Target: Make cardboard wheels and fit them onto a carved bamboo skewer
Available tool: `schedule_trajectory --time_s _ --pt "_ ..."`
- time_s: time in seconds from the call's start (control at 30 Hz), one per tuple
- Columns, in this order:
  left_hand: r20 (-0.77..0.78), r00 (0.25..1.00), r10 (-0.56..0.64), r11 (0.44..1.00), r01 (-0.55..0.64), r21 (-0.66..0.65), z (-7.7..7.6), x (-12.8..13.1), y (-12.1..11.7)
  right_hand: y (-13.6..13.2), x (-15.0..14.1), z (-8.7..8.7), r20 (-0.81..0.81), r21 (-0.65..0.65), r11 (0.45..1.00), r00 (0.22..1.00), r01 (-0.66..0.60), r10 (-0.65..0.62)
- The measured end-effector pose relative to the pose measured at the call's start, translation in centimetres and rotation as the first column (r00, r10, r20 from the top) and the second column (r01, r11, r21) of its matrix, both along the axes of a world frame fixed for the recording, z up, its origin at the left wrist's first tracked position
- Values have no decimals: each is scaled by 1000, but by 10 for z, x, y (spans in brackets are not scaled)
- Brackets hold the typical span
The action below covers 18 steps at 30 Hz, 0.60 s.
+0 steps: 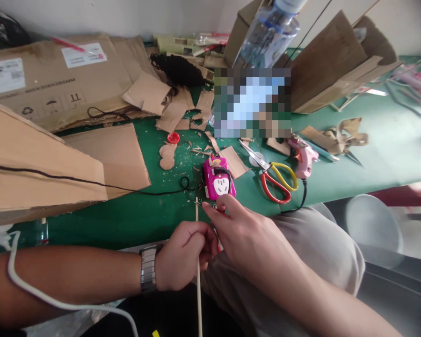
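Observation:
My left hand (184, 255), with a metal watch on the wrist, is closed round a thin wooden stick (197, 220) that stands nearly upright at the near edge of the green table (372, 150). My right hand (242, 229) is closed on a small red-handled tool (218, 209) whose tip meets the top of the stick. I cannot make out what kind of tool it is. Just beyond the hands lies a pink power socket (218, 178) with a black cord.
Scissors (275, 175) with red and yellow handles and a pink glue gun (304, 157) lie right of the socket. Cardboard sheets (56, 79), cardboard discs (167, 157), a red cap (173, 137) and scraps cover the left and back. A water bottle (266, 32) stands behind.

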<state>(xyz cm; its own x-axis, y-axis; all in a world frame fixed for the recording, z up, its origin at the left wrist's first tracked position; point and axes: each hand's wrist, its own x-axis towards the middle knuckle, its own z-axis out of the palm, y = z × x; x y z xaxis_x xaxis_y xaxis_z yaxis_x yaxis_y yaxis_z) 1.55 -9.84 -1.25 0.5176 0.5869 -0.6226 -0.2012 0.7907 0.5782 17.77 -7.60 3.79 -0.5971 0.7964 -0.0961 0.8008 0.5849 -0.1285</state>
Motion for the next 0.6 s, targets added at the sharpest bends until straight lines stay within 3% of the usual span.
schedule_trajectory --time_s 0.27,0.6 --pt "78 997 0 1000 1 -10 -3 0 -2 -1 -9 1 81 9 1000 996 -21 20" --pt "21 1000 -2 997 0 76 -2 0 -4 0 -4 -1 39 28 1000 999 -1 0"
